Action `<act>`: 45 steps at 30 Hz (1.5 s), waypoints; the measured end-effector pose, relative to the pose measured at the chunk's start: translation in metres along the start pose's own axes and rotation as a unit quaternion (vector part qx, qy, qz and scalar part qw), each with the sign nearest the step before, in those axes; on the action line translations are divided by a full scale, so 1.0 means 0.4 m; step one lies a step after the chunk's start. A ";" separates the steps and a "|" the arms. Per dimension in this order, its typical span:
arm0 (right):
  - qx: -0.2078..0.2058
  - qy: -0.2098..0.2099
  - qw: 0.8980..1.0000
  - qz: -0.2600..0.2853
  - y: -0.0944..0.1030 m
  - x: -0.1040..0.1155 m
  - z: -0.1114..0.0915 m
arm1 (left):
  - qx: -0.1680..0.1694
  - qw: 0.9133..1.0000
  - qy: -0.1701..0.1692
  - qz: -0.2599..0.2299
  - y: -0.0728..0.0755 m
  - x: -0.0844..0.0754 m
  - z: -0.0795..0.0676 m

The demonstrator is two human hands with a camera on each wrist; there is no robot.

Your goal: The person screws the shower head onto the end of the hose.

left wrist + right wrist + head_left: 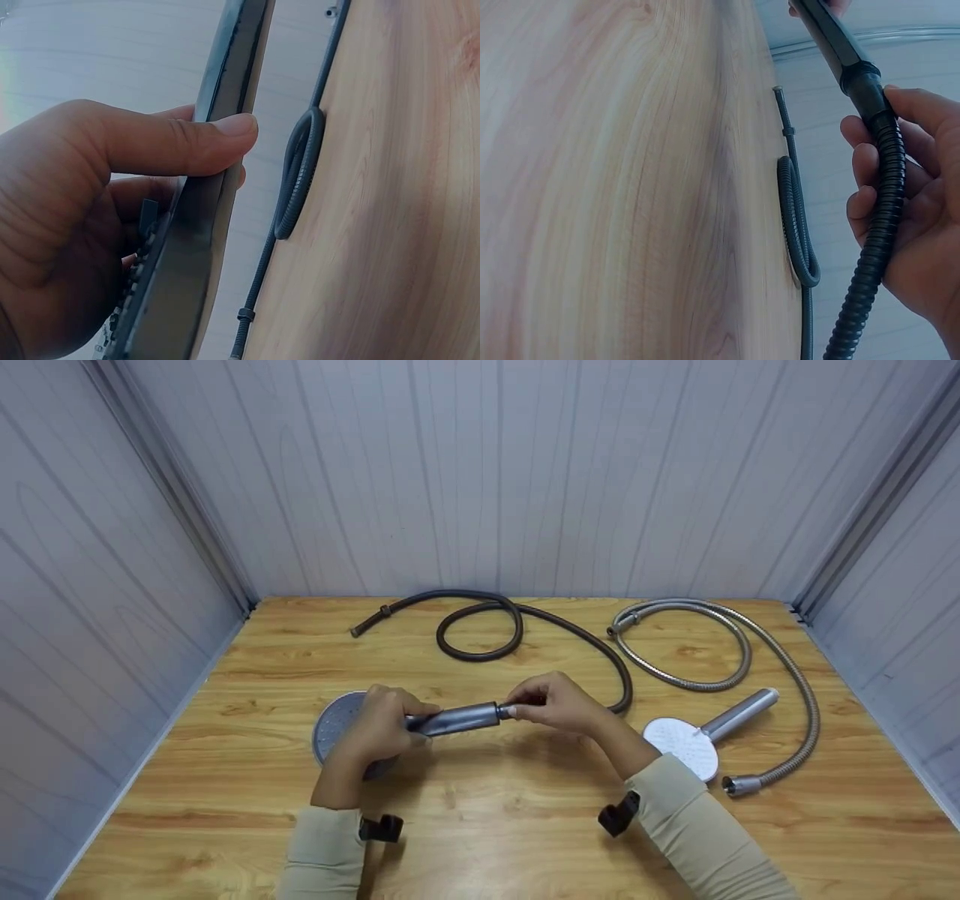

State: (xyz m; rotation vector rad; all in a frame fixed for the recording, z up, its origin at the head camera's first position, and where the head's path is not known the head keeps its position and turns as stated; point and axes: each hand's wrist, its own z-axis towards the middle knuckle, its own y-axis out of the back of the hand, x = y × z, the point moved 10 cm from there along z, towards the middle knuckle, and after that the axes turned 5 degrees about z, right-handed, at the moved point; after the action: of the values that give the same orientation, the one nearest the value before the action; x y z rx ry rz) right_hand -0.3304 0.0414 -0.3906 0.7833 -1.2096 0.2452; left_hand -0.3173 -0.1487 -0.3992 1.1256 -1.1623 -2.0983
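My left hand (pixel 382 727) grips the neck of a dark grey shower head (pixel 337 724), its round spray face partly hidden behind the fingers. In the left wrist view the thumb lies across the flat side of the handle (pixel 199 195). At the handle's far end, my right hand (pixel 555 703) pinches the end fitting of a black shower hose (pixel 889 165). The right wrist view has this fitting (pixel 868 94) right up against the handle end, in line with it. Thumb and fingers curl round the fitting and the ribbed hose just below it.
The black hose loops across the back of the wooden table (pixel 465 825), its free end (pixel 367 622) at the left. On the right lie a silver hose (pixel 795 675) and a shower head with a white face (pixel 679 746). Panelled walls (pixel 495 472) enclose the table's back and sides.
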 end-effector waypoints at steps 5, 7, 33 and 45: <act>0.005 -0.010 1.000 -0.005 0.002 -0.052 0.011 | -0.001 1.000 0.004 0.006 0.002 -0.003 0.001; 0.005 -0.020 1.000 -0.013 0.003 -0.079 0.016 | -0.001 1.000 0.006 0.008 0.002 -0.003 0.001; -0.039 0.025 0.998 -0.053 0.008 -0.058 0.005 | 0.003 1.000 0.006 0.014 -0.003 0.003 0.000; -0.038 0.034 0.998 -0.038 0.001 0.033 -0.016 | 0.003 1.000 0.005 0.011 0.002 -0.001 0.000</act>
State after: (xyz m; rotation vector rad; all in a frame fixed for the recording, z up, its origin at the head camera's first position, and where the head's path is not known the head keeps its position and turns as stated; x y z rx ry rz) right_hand -0.3212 0.0426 -0.3796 0.7468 -1.1171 0.1608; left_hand -0.3171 -0.1487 -0.3985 1.1186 -1.1713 -2.0726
